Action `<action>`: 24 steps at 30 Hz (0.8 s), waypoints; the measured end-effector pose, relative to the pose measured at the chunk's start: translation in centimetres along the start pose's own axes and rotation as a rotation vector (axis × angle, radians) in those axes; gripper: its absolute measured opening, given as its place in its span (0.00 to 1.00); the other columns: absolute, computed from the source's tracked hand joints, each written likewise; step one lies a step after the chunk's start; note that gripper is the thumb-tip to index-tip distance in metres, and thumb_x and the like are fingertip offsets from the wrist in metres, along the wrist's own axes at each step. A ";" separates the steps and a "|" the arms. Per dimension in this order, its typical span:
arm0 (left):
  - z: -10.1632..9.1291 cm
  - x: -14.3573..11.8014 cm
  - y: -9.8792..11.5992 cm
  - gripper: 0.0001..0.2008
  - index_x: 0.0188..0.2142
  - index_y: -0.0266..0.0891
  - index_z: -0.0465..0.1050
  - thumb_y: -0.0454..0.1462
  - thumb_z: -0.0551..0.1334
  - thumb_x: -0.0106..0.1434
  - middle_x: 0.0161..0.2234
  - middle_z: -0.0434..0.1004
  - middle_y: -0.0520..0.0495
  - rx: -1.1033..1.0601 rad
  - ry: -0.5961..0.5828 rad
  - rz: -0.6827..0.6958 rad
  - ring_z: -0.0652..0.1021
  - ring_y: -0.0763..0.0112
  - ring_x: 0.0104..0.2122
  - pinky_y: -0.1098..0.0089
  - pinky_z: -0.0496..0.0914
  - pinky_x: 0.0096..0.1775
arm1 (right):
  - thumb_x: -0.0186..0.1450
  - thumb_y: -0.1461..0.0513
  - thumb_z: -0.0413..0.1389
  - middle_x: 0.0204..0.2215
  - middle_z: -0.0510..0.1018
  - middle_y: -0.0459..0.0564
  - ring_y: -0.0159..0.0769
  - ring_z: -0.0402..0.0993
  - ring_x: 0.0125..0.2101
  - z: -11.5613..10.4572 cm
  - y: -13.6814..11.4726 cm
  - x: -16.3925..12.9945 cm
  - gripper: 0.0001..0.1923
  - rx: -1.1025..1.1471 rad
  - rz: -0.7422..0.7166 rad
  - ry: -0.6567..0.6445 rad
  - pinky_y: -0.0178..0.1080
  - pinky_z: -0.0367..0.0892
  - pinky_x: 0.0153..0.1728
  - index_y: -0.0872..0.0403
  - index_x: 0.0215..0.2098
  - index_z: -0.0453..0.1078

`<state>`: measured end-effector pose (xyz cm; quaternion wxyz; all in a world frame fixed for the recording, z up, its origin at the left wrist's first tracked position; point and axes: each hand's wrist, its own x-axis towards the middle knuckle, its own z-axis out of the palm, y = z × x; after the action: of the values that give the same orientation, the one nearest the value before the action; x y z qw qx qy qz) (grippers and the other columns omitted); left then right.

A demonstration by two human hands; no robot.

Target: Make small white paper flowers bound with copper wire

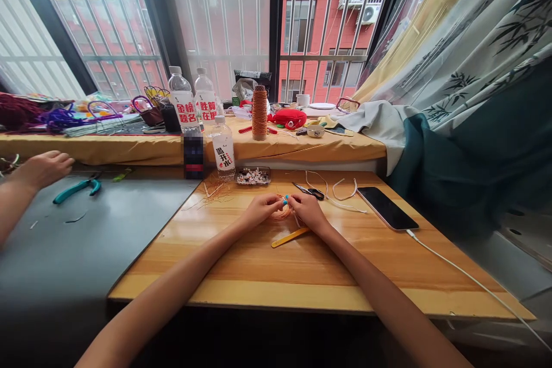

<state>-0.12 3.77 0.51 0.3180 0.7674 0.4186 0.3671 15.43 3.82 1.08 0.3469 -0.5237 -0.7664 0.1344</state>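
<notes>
At frame centre, a thin coil of copper wire (282,213) is pinched between the left hand (262,210) and right hand (309,211), fingers closed on it, above the glossy wooden counter (302,270); a flat yellow stick (290,237) lies just below.

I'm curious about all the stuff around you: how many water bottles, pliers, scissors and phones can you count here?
Water bottles: 3 (two on the ledge, one on the wooden table)
Teal-handled pliers: 1
Scissors: 1
Phones: 1
Total: 6
</notes>
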 end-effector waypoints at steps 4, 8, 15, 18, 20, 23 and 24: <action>0.0 0.2 0.0 0.13 0.26 0.35 0.70 0.43 0.54 0.54 0.25 0.70 0.51 0.004 0.071 0.011 0.68 0.75 0.26 0.77 0.60 0.27 | 0.57 0.60 0.44 0.14 0.66 0.44 0.28 0.59 0.19 0.1 0.2 0.0 0.16 0.005 0.027 0.009 0.31 0.49 0.21 0.56 0.15 0.64; 0.1 0.2 0.1 0.14 0.28 0.36 0.70 0.44 0.53 0.56 0.28 0.70 0.50 -0.033 0.089 0.025 0.69 0.75 0.28 0.76 0.61 0.29 | 0.57 0.60 0.44 0.14 0.66 0.45 0.28 0.59 0.19 0.2 0.3 0.0 0.17 -0.013 0.031 0.008 0.31 0.49 0.20 0.56 0.15 0.65; 0.7 0.4 -0.8 0.13 0.34 0.36 0.63 0.43 0.57 0.53 0.28 0.68 0.51 -0.140 0.106 -0.023 0.69 0.77 0.27 0.76 0.62 0.29 | 0.56 0.60 0.44 0.12 0.63 0.44 0.27 0.56 0.18 0.1 0.0 0.0 0.16 0.005 0.065 -0.012 0.31 0.47 0.20 0.56 0.13 0.60; 0.7 0.5 -1.1 0.16 0.40 0.36 0.60 0.39 0.58 0.52 0.27 0.67 0.53 -0.200 0.132 -0.073 0.67 0.79 0.23 0.77 0.61 0.26 | 0.56 0.60 0.44 0.13 0.64 0.44 0.27 0.57 0.18 0.2 0.0 0.0 0.16 0.018 0.073 -0.028 0.32 0.47 0.20 0.56 0.13 0.61; 0.7 0.6 -1.1 0.16 0.40 0.36 0.60 0.38 0.58 0.51 0.26 0.67 0.54 -0.258 0.114 -0.102 0.65 0.82 0.19 0.78 0.59 0.22 | 0.56 0.60 0.44 0.13 0.64 0.44 0.27 0.57 0.18 0.2 0.1 0.0 0.16 0.022 0.068 -0.034 0.32 0.47 0.20 0.56 0.14 0.62; 0.5 0.6 -0.8 0.13 0.36 0.34 0.64 0.39 0.57 0.51 0.22 0.66 0.55 -0.366 0.037 -0.145 0.60 0.84 0.14 0.79 0.53 0.17 | 0.57 0.60 0.44 0.13 0.64 0.44 0.27 0.57 0.18 0.3 0.2 0.0 0.16 0.024 0.066 -0.035 0.31 0.47 0.20 0.56 0.14 0.62; 0.5 0.6 -0.7 0.12 0.34 0.34 0.65 0.39 0.57 0.51 0.22 0.65 0.55 -0.402 0.015 -0.155 0.58 0.85 0.13 0.79 0.52 0.16 | 0.57 0.60 0.44 0.13 0.64 0.44 0.27 0.57 0.18 0.3 0.2 0.0 0.16 0.024 0.070 -0.037 0.31 0.47 0.20 0.56 0.14 0.63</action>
<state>0.27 4.55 -0.09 0.4888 0.6514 0.3969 0.4235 15.40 3.99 0.76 0.3343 -0.5433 -0.7521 0.1654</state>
